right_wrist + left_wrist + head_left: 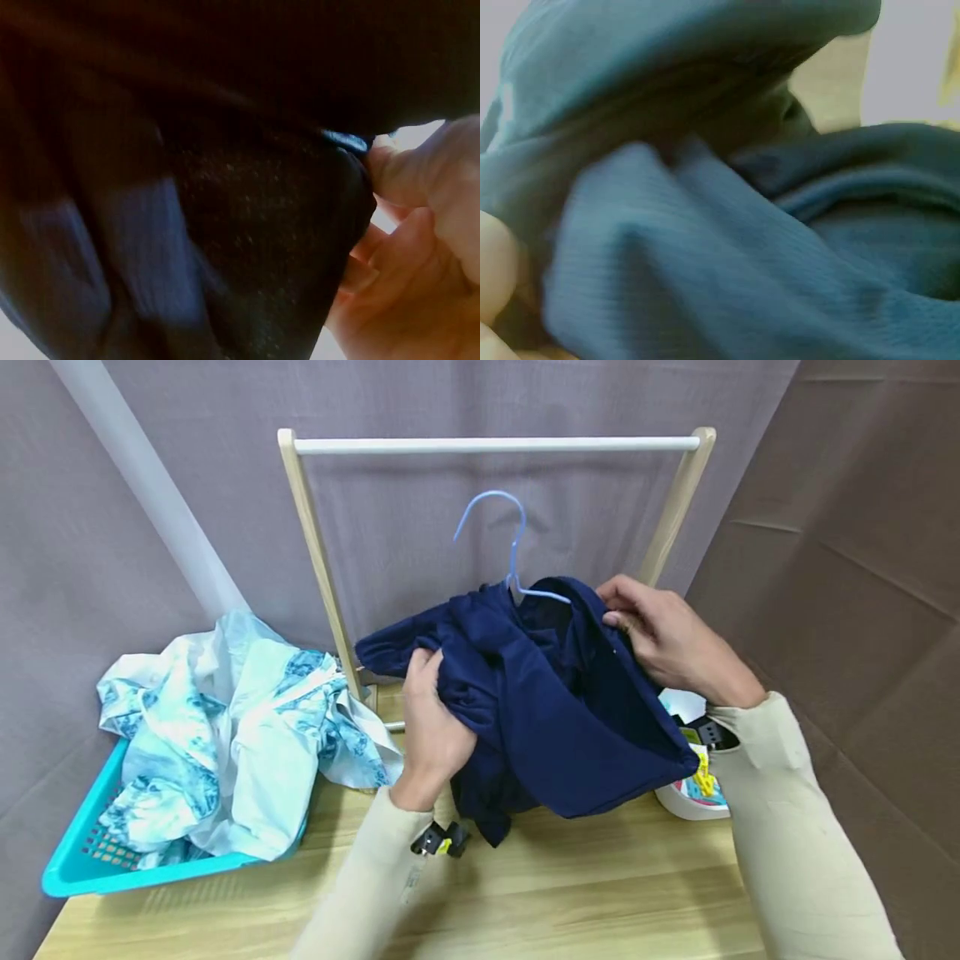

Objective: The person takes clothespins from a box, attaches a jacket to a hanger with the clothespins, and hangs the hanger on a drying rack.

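Observation:
A navy blue garment hangs bunched from a light blue hanger, its front panel spread to the right. The hanger's hook stands upright, and its right arm shows bare before running under the cloth. On the left, my left hand grips gathered folds, thumb on top. My right hand pinches the garment's upper right edge between thumb and fingers. Seen from the left wrist, the cloth has a ribbed texture and fills most of the view. The right wrist view shows thumb and fingers at the dark cloth's edge.
Behind the garment stands a wooden rack with a white rail. A turquoise basket, heaped with blue-and-white patterned cloth, sits on the left of the wooden table. Under my right forearm is a white container of colourful small items.

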A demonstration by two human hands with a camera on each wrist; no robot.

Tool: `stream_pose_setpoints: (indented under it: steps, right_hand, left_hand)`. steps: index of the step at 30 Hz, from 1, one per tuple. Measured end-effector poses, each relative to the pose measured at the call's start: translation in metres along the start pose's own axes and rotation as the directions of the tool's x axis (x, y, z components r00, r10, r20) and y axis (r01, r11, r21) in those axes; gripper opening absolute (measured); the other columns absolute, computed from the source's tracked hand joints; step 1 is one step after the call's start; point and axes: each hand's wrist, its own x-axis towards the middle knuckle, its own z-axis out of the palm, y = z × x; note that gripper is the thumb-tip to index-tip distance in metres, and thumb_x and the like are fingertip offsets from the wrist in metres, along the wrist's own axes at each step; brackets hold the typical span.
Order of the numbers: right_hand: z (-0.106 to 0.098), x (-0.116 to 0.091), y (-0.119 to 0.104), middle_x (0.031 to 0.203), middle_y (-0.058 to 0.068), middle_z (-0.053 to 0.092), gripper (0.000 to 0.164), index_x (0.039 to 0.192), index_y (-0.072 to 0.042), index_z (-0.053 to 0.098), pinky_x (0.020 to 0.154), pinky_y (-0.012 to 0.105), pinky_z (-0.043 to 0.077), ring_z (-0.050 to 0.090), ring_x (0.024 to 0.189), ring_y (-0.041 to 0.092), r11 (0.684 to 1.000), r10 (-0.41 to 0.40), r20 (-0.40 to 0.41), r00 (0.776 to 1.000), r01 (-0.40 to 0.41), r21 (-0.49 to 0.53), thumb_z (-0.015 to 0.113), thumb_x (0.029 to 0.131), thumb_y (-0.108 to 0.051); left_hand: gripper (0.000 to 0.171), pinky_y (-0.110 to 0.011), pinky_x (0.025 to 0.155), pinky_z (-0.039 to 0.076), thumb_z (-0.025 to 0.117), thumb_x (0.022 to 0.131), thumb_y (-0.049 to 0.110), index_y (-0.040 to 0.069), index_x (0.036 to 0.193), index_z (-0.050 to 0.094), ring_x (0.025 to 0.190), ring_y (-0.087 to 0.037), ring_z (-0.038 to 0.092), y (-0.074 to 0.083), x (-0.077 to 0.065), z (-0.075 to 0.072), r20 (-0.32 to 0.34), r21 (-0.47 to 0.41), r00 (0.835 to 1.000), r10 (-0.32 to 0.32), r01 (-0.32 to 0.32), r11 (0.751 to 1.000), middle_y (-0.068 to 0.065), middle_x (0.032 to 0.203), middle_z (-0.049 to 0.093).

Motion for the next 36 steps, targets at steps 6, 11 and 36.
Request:
stream_pose_setpoints:
  steps: [6,11,36]
  right_hand:
    - [0.033,-0.013,0.012,0.101,0.009,0.072,0.014,0.113,-0.005,0.063,0.075,0.028,0.046,0.064,0.082,0.02,0.996,0.086,0.042,0.995,-0.087,0.024,0.051,0.106,-0.008]
    - [0.052,-0.014,0.018,0.102,0.01,0.073,0.014,0.114,-0.004,0.061,0.078,0.029,0.046,0.065,0.086,0.023,0.993,0.101,0.034,0.994,-0.103,0.056,0.05,0.106,-0.008]
    - [0.086,-0.031,0.019,0.099,0.008,0.073,0.013,0.106,-0.008,0.077,0.089,0.019,0.044,0.063,0.094,0.014,0.962,0.241,-0.267,0.933,-0.192,0.196,0.072,0.095,-0.01]
  left_hand:
    - [0.026,-0.047,0.086,0.049,0.065,0.088,0.01,0.003,0.112,0.066,0.095,-0.034,0.056,-0.037,-0.04,-0.003,0.239,0.229,0.925,-0.295,0.241,0.943,-0.019,0.103,0.056]
    - [0.05,-0.053,0.1,0.049,0.072,0.091,0.015,-0.004,0.132,0.05,0.119,-0.047,0.055,-0.06,-0.052,-0.023,0.395,0.515,0.733,-0.553,0.322,0.794,-0.032,0.131,0.049]
    - [0.02,-0.039,0.067,0.05,0.064,0.1,0.013,0.002,0.106,0.079,0.078,-0.03,0.059,-0.066,-0.005,-0.078,0.07,0.404,0.997,0.044,-0.069,0.912,-0.014,0.096,0.057]
